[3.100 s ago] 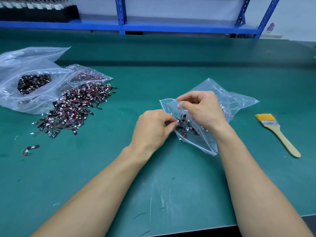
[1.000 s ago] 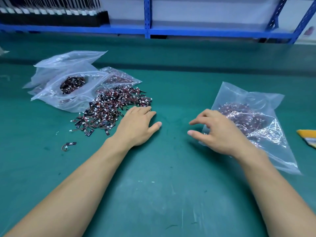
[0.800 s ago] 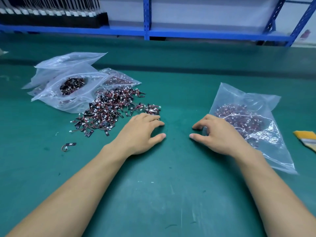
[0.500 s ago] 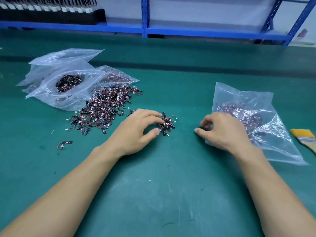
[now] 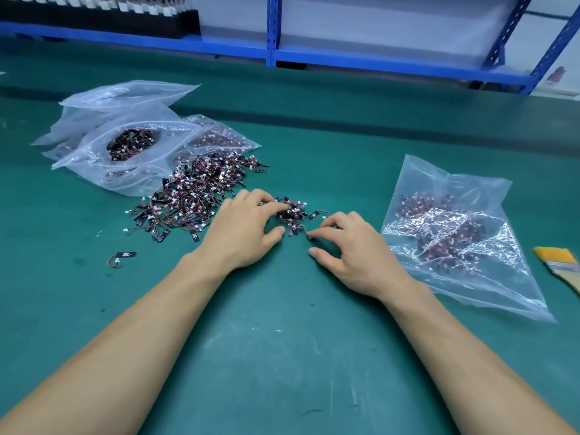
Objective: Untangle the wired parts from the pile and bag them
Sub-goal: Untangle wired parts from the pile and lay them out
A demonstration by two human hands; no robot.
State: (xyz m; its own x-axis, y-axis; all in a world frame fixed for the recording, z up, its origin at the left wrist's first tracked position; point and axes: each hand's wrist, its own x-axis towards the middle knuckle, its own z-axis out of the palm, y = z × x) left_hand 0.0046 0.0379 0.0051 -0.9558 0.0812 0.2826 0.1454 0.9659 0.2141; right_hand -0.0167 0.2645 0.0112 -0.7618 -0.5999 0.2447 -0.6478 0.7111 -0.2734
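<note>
A pile of small black parts with red wires and white plugs (image 5: 194,196) lies on the green mat left of centre. A small tangled clump of these parts (image 5: 292,213) sits apart, between my hands. My left hand (image 5: 244,227) rests on the clump's left side, fingers spread over it. My right hand (image 5: 351,246) touches the clump's right edge, its fingertips pinching a wire. A clear bag with bagged parts (image 5: 452,233) lies flat at the right, beside my right hand.
Several clear bags holding more parts (image 5: 131,142) lie at the far left behind the pile. One loose part (image 5: 124,256) lies alone at the left. A yellow-bristled brush (image 5: 558,262) sits at the right edge. Blue shelving (image 5: 273,29) runs along the back.
My left hand dragged a small clump out of the pile toward the centre. My right hand let go of the bag and moved left to the clump.
</note>
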